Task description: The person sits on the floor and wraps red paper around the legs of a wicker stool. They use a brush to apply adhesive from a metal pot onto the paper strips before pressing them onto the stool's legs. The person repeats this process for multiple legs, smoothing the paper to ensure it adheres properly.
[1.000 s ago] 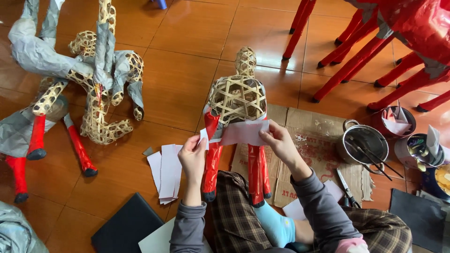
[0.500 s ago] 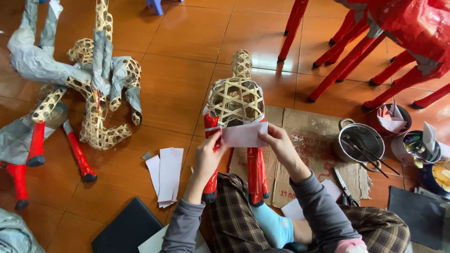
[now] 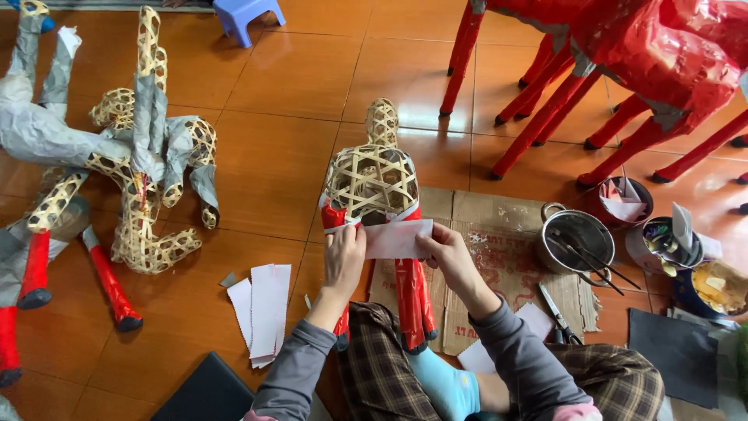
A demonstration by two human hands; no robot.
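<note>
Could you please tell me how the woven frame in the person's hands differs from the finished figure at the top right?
The woven frame has a bare bamboo lattice body, with red paper only on its legs; the finished figure is covered in red all over. The woven frame looks smaller and is held between the left hand and right hand, which press a white paper strip onto it; the finished figure stands untouched. Both have red legs.

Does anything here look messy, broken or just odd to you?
Nothing looks spilled. The cardboard sheet under the woven bamboo frame is ragged and torn along its right edge. The grey-papered frames on the left lie tumbled on their sides, half covered. Both hands hold a white paper strip.
</note>
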